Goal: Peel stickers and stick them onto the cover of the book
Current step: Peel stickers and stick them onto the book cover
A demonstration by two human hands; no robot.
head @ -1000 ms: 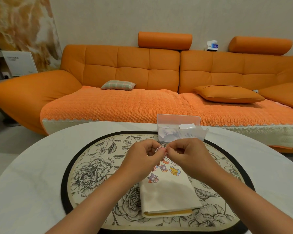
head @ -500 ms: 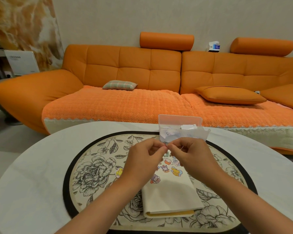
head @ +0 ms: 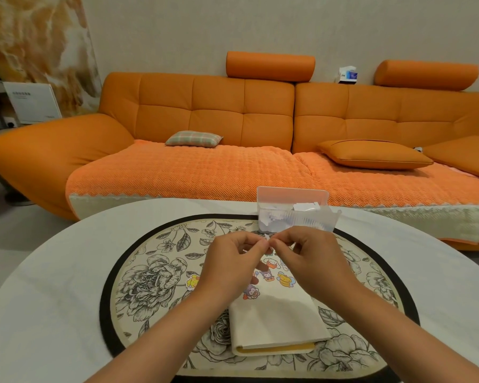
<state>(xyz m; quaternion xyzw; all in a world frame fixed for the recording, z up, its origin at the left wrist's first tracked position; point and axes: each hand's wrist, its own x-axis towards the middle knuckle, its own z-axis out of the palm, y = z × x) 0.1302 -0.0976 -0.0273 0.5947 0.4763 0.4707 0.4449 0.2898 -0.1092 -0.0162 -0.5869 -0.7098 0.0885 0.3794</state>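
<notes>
Two hands are hovering fingertip to fingertip above the book's far end: left hand [head: 233, 264] and right hand [head: 313, 261] are each pinching one small white sticker piece [head: 267, 239] between thumb and forefinger, the other fingers curling. One cream book [head: 277, 319] is lying closed on the floral mat [head: 150, 272] toward its 6 o'clock, carrying several cartoon stickers [head: 285, 280] on its cover. One loose yellow sticker [head: 192, 281] is sitting at the book's 10 o'clock. One clear box [head: 293, 208] of paper scraps is standing at the mat's 12 o'clock on the white table [head: 53, 299].
</notes>
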